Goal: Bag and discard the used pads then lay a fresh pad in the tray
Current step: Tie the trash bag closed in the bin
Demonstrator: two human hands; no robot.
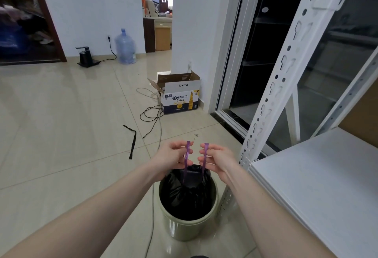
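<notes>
Hands, left (173,158) and right (215,160), each pinch a purple drawstring (186,160) of the black bag (188,194) in the green bin (184,229) on the tiled floor (61,135) beside a white shelf (319,176).

The drawstring trash bag (189,192) sits in the bin (185,229) on the floor, with the left hand (173,158) and right hand (216,160) above it, each holding one drawstring loop, the two hands near each other but apart. The shelving unit (319,176) stands just right of the bin. Farther back lie a beer carton (180,98) with cables (151,112) to its left, and well behind those a water jug (125,48) by the wall.
</notes>
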